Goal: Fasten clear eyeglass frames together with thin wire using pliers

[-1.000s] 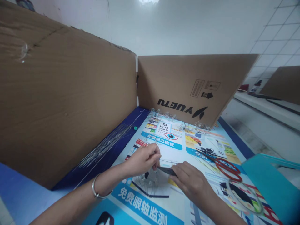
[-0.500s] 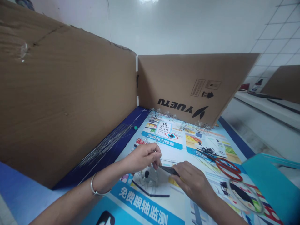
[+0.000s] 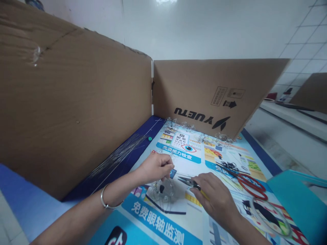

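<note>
My left hand (image 3: 157,166) is closed in a pinch at the upper part of a thin wire piece (image 3: 166,194), which seems to carry clear beads and a small black part. Its fingers hide the exact grip point. In my right hand (image 3: 216,192) is a pair of needle-nose pliers (image 3: 188,181) with a dark head and a yellow handle. The plier tips point left toward my left fingers, slightly parted and a short gap away from them. A thin black strip (image 3: 175,213) lies on the printed sheet just below the wire piece.
Red-handled scissors (image 3: 251,185) lie at right beside black loops (image 3: 230,166). A clear ring-shaped coil (image 3: 270,216) and a turquoise box (image 3: 298,200) are nearer. Straight wires (image 3: 117,154) lie along the left cardboard wall (image 3: 84,95); clear pieces line the back cardboard (image 3: 201,78).
The pliers have drawn slightly away from my left fingers, and their jaws now look parted. My left hand keeps its pinch. The view has shifted a little.
</note>
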A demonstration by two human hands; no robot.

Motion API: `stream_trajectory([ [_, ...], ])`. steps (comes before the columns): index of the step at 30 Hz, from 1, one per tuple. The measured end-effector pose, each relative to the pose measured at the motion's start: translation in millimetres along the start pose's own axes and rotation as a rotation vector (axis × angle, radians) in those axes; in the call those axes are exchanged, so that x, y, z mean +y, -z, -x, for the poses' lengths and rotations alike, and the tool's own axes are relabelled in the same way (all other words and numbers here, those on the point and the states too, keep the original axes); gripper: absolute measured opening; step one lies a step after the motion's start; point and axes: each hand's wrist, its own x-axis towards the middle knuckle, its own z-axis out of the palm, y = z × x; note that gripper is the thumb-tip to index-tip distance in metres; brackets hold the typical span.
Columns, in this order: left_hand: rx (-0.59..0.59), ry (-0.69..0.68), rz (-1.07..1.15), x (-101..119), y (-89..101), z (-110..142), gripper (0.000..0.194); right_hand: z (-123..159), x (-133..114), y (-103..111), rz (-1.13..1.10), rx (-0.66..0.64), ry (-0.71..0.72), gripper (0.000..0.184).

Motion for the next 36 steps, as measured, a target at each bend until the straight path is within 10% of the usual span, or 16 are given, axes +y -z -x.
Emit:
stream_trajectory([
  [12, -0.062, 0.101, 0.045, 3.1, -10.3, 3.7, 0.014, -0.6, -21.5, 14.1, 0.348, 0.027, 0.294, 0.024],
  [36, -0.079, 0.089, 0.096, -13.7, -23.1, 1.3, 0.014, 0.9, -22.6, 12.0, 0.407, 0.002, 0.329, 0.024],
])
